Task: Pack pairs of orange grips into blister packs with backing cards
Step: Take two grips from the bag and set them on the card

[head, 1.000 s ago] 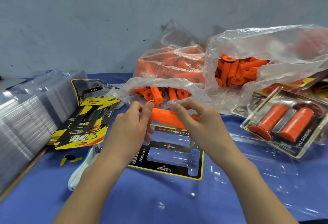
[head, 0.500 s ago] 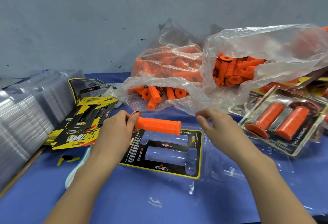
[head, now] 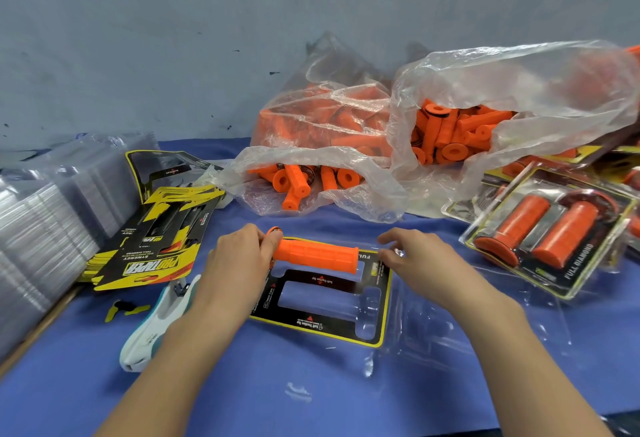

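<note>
The step in hand looks like seating the first grip of a pair. The left hand (head: 239,263) pinches one orange grip (head: 317,256) by its flanged end, thumb and fingers curled round it. It holds the grip crosswise over the far cavity of the open blister pack (head: 446,329) in the middle of the surface (head: 311,402) — whether the grip already rests in the cavity or hangs just above it I cannot tell. The backing card (head: 304,280), black with a yellow border, lies in the tray beneath, and the near cavity holds nothing.

The right hand (head: 422,260) is just beside the grip's free end, fingers loosely curled with thumb and forefinger close together. I cannot tell whether they nip the clear plastic rim or hold nothing.

The next move probably calls for pressing the grip level into its cavity, both ends down. A mate would then come from the bags of loose grips (head: 450,131) along the far edge and go into the near cavity before the clear lid folds over. The thin plastic is likely to flex and slide — steadying its rim would help.

A finished pack (head: 547,239) lies toward the right edge, and spare cards (head: 156,239) toward the left.
</note>
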`<state>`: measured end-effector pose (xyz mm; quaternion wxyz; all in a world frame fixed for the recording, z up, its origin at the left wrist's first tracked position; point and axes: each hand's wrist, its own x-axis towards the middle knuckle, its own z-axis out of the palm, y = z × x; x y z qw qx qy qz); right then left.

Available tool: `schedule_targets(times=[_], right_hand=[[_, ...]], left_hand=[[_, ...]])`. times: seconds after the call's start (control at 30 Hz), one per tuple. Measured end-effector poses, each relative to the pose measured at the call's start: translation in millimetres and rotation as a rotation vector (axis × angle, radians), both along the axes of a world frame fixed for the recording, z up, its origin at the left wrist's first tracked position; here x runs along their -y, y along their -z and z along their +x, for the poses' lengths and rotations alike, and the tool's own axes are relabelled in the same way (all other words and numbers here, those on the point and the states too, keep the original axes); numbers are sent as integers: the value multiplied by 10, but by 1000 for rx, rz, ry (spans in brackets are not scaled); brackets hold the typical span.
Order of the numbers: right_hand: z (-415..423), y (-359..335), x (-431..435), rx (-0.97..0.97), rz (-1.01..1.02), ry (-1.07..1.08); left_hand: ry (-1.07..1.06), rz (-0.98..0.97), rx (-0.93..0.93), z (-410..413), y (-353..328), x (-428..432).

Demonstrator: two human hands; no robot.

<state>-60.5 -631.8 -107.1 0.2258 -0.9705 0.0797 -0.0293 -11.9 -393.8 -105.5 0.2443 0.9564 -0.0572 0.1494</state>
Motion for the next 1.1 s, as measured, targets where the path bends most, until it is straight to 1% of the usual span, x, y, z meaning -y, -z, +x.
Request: schedule_targets(times=[0.2, 0.43, 0.57, 0.83, 1.1], right_hand=[[19, 26, -9, 2, 8, -9], [52, 38, 2, 23, 84, -43], [52, 31, -14, 27, 83, -55], [51, 25, -11, 43, 69, -78], [44, 5, -6, 56, 70, -87]], left_hand=[[10, 32, -1, -3, 29, 36], [17, 48, 15, 34, 68, 49], [2, 50, 25, 38, 74, 63], [14, 58, -42, 56, 88, 95], [5, 59, -45, 99, 154, 83]])
